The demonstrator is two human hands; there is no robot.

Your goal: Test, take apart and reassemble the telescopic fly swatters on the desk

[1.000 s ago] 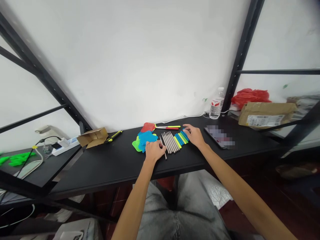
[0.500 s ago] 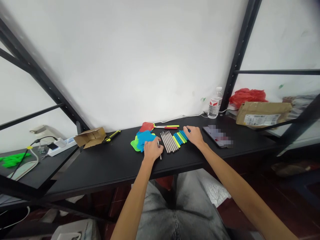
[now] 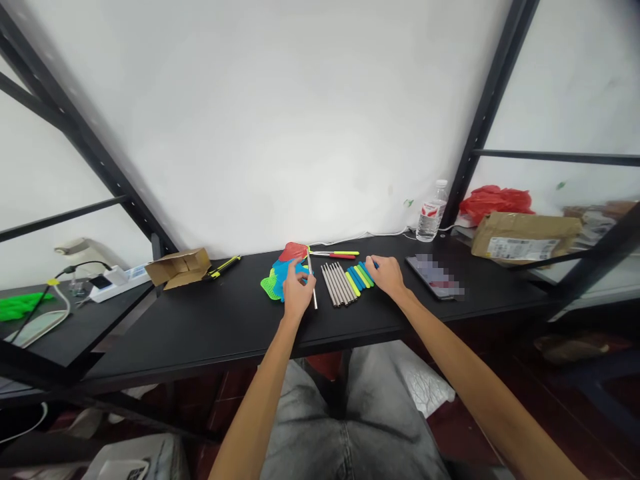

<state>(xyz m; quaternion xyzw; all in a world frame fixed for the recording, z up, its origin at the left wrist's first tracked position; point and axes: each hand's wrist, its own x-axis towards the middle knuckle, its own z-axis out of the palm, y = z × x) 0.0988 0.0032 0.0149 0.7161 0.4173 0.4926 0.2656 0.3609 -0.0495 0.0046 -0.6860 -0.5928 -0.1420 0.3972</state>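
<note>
My left hand (image 3: 299,293) is over a pile of blue fly swatter heads (image 3: 281,272), thumb and index finger apart, with blue showing between them. Along its thumb side lies a single metal rod (image 3: 315,297); whether the thumb touches it I cannot tell. A green swatter head (image 3: 271,287) sticks out beneath the blue ones. My right hand (image 3: 387,275) is closed, its fingertips at a blue handle (image 3: 371,267) at the right end of a row of yellow, blue and green handles (image 3: 353,283). Several metal rods (image 3: 338,285) lie side by side between the hands.
Behind the pile are a red fly swatter head (image 3: 293,251) and red and yellow handles (image 3: 345,255). A phone (image 3: 434,275) and a water bottle (image 3: 431,212) are on the right. An open cardboard box (image 3: 179,270) and a yellow-black cutter (image 3: 225,267) are on the left.
My left hand has moved slightly left and its thumb and index finger have spread. The single rod now lies farther left and farther back. My right hand stays by the handles.
</note>
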